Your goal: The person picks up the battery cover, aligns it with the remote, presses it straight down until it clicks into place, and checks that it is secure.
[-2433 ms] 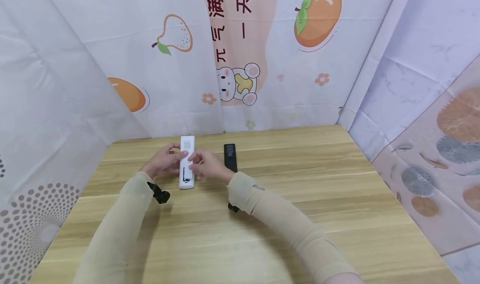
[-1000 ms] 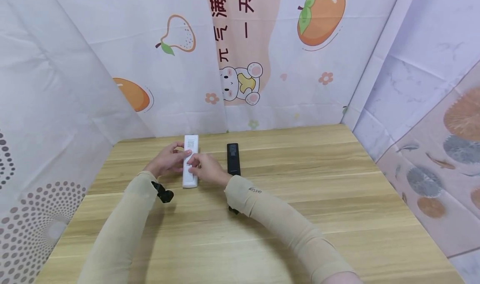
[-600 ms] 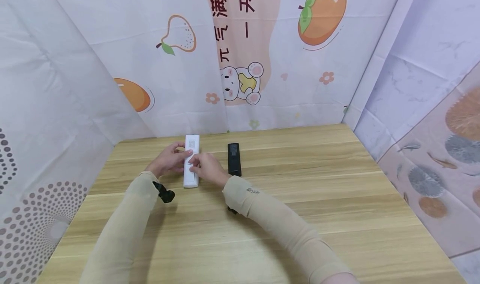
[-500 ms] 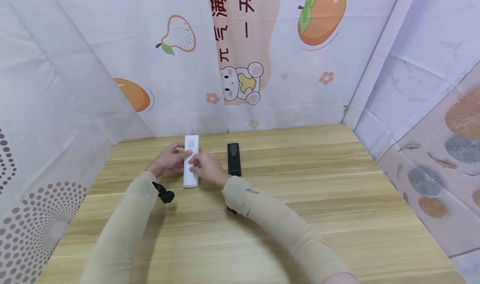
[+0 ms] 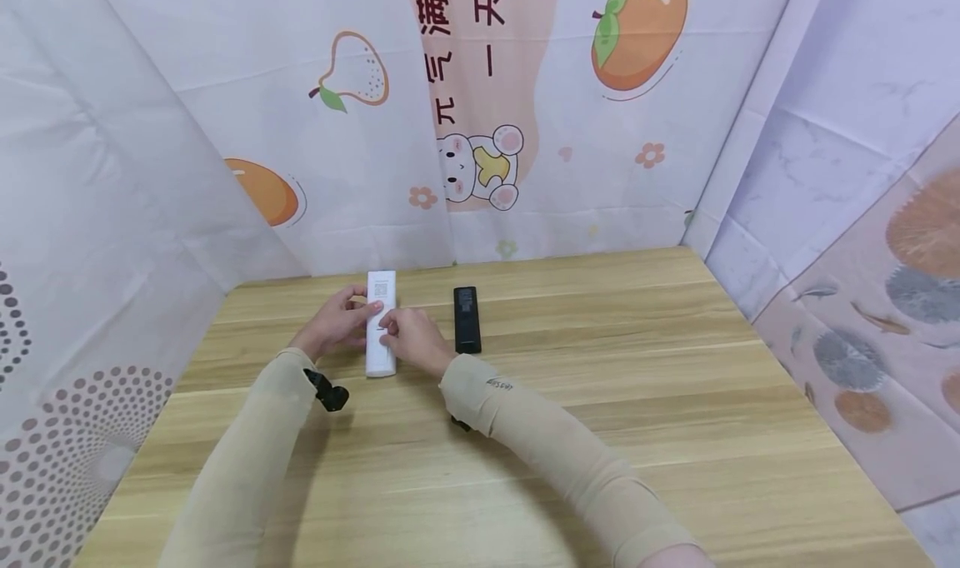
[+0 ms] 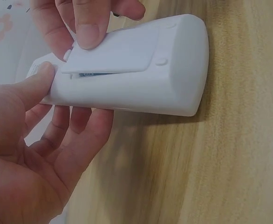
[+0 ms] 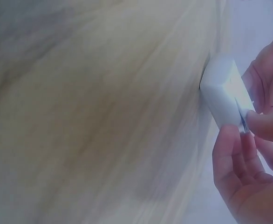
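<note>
A white remote control (image 5: 380,360) lies back up near the table's far edge, a printed label towards its far end. My left hand (image 5: 341,318) grips it from the left, thumb on the back and fingers under the side. My right hand (image 5: 416,339) pinches the white battery cover (image 6: 122,53), with the thumb pressing on top of it. In the left wrist view the cover sits over the compartment, one long side raised. Through that narrow gap a bluish battery (image 6: 92,74) shows. The right wrist view has the remote's end and both hands around it.
A black remote control (image 5: 467,322) lies back up just right of the hands, close to my right wrist. Wooden table (image 5: 637,368) extends right and towards me. A printed curtain (image 5: 360,218) hangs along the far edge.
The battery cover, earlier askew with a dark slot of the compartment showing, now lies over the compartment. My right hand has stayed on it; my left hand keeps its grip.
</note>
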`<action>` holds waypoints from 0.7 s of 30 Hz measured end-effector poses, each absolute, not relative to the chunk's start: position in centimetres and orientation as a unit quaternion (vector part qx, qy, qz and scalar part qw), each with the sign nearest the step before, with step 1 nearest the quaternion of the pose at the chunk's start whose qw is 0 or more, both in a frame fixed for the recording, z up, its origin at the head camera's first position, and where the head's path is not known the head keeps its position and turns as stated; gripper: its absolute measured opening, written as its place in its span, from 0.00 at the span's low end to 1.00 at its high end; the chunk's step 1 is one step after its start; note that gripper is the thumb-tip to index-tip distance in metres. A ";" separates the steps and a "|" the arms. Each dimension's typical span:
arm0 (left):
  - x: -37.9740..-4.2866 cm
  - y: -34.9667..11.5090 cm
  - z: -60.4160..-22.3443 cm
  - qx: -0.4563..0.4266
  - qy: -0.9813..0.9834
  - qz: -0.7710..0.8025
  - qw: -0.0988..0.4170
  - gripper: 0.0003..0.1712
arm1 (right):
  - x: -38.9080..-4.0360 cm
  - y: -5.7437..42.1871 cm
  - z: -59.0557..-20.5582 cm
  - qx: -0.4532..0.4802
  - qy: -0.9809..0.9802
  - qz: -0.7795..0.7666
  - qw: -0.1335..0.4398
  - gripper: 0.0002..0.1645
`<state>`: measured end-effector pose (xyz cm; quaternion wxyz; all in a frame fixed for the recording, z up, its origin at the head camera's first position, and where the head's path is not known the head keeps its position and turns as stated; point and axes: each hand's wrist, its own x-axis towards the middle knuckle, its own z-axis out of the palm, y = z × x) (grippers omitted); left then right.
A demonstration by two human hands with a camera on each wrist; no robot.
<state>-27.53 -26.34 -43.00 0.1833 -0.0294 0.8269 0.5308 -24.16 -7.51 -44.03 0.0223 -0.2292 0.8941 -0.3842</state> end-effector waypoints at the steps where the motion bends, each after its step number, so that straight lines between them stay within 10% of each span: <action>1: -27.5 -26.3 -43.0 -0.030 0.827 0.531 0.182 0.33 | -24.2 -7.5 -44.1 -0.227 0.894 -0.385 0.023 0.10; 21: -27.7 -26.1 -43.3 -0.017 0.826 0.536 0.173 0.33 | -24.3 -7.4 -44.3 -0.214 0.898 -0.382 0.031 0.10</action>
